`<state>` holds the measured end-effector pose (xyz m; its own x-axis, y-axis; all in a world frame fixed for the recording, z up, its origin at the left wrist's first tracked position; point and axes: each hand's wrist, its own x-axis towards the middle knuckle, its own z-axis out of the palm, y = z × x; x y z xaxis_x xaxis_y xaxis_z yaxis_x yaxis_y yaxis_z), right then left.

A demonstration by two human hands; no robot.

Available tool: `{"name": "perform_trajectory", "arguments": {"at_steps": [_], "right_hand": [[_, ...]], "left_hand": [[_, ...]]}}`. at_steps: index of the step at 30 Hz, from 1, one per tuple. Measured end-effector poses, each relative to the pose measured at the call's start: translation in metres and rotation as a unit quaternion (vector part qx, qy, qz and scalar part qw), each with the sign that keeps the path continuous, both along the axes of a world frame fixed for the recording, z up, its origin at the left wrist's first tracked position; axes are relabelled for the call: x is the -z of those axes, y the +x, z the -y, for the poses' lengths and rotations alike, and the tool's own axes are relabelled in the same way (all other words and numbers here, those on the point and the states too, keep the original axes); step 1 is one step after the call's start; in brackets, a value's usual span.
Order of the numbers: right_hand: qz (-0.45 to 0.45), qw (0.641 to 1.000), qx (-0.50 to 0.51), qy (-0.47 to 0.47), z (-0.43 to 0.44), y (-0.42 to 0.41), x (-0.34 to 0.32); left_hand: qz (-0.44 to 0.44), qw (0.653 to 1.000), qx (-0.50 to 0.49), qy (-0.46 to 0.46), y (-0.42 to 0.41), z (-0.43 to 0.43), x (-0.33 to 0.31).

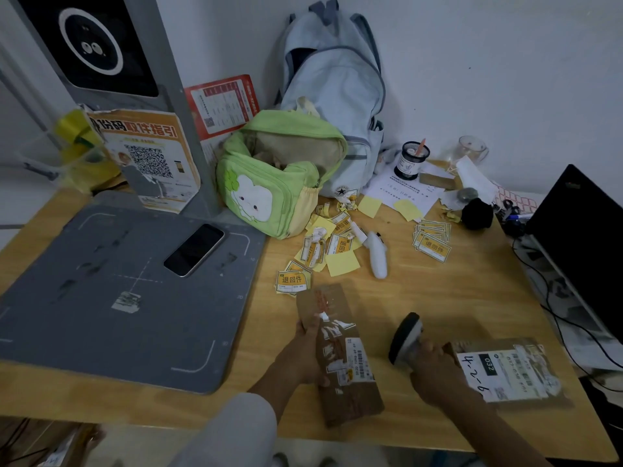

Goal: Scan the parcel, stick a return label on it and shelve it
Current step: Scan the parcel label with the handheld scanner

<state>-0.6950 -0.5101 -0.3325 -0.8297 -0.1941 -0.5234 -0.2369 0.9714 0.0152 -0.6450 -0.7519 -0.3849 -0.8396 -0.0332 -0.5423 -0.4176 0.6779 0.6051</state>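
A long brown cardboard parcel (pixel 340 352) with a barcode sticker and torn tape lies on the wooden desk (pixel 438 291) near its front edge. My left hand (pixel 308 353) grips its left side. My right hand (pixel 435 369) holds a handheld scanner (pixel 406 337), its dark head turned toward the parcel; red light shows on the parcel's far end. A second brown parcel (pixel 505 369) with a white label marked 032 lies just right of my right hand. Yellow return labels (pixel 293 281) are scattered on the desk beyond the parcel, with a small stack of labels (pixel 433 239) further right.
A grey scanning mat (pixel 101 298) with a phone (pixel 194 249) covers the desk's left. A green bag (pixel 279 176) and a pale blue backpack (pixel 337 96) stand at the back. A white pen-shaped device (pixel 377 254), a pen cup (pixel 413 160) and a laptop (pixel 580 237) are to the right.
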Motion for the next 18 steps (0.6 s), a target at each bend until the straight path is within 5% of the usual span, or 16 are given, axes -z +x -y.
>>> {"name": "perform_trajectory", "arguments": {"at_steps": [8,18], "right_hand": [[-0.036,0.987,0.149,-0.049,0.013,0.023,0.041],[0.041,0.985,0.148,-0.080,-0.015,0.015,0.050]], "left_hand": [[0.024,1.000,0.000,-0.015,0.002,0.000,-0.004],[0.034,0.995,0.015,-0.096,0.007,-0.007,-0.016]]}}
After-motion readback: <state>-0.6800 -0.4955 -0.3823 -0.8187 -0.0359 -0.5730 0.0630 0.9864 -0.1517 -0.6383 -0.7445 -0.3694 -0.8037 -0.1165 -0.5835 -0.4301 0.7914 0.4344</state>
